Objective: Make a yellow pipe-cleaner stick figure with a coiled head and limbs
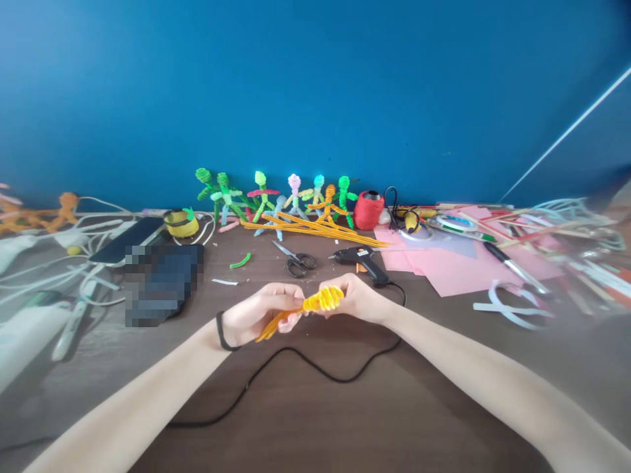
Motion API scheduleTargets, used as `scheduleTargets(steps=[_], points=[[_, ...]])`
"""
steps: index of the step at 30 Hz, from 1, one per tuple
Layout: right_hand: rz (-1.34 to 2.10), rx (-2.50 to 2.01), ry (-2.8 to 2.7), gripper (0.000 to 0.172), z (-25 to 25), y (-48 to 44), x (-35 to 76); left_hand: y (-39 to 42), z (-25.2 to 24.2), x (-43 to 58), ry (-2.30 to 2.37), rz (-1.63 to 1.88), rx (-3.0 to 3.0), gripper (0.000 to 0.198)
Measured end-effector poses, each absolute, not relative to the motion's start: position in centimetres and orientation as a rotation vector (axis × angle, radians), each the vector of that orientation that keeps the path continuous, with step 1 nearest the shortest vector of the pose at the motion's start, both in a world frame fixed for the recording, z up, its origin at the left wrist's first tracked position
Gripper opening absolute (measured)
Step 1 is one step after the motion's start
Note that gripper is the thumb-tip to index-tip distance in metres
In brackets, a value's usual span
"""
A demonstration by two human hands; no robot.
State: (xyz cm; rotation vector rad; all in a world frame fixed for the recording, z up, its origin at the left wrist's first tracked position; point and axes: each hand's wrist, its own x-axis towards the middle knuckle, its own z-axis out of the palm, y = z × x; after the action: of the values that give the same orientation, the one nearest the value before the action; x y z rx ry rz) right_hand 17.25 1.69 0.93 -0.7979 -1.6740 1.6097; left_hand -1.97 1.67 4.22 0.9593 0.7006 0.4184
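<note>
Between both hands is a yellow-orange bundle of pipe cleaners [323,299], coiled into a thick ribbed end with straight stems trailing to the lower left. My left hand [269,309], a black band at its wrist, is closed around the stems just below the coil. The fingers of my right hand [355,299] are closed on the coiled end from the right; some fingertips are hidden behind it. Just beyond the hands lie black scissors [299,263], partly spread, and a black hot glue gun [363,259].
Several pipe-cleaner figures [294,187] stand along the blue wall, behind loose orange pipe cleaners [315,228]. A red spool [368,210] and pink paper sheets [463,263] are at right. Phones [165,282] and white cables lie left. A black cord [315,368] crosses the near table.
</note>
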Motion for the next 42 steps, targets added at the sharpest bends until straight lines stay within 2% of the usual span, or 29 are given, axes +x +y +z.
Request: scheduleTargets(steps=[4, 8, 15, 21, 26, 35, 42], points=[[1.796, -0.726, -1.737, 0.016, 1.0, 1.7, 17.7, 1.5, 4.4, -2.0, 0.712, 0.232, 1.061, 0.014], [1.843, -0.779, -1.816, 0.017, 1.2, 1.7, 17.7, 1.1, 4.7, -1.6, 0.789, 0.135, 1.247, 0.013], [1.674, -0.894, -1.922, 0.017, 1.5, 1.6, 17.4, 0.6, 4.6, -1.1, 1.006, 0.135, 1.5, 0.015], [1.418, -0.991, -1.97, 0.024, 2.0, 1.2, 17.0, 0.6, 4.3, -0.8, 1.119, 0.22, 1.562, 0.014], [1.382, -0.982, -1.922, 0.027, 2.2, 1.3, 17.1, 1.0, 3.9, -0.9, 1.162, 0.295, 1.626, 0.014], [1.748, -1.024, -1.563, 0.021, 1.2, 2.1, 17.3, 0.9, 3.7, -0.9, 1.198, 0.392, 1.76, 0.016], [1.87, -1.011, -1.493, 0.018, 1.6, 1.9, 17.3, 0.4, 4.2, -0.8, 1.207, 0.39, 1.887, 0.014]])
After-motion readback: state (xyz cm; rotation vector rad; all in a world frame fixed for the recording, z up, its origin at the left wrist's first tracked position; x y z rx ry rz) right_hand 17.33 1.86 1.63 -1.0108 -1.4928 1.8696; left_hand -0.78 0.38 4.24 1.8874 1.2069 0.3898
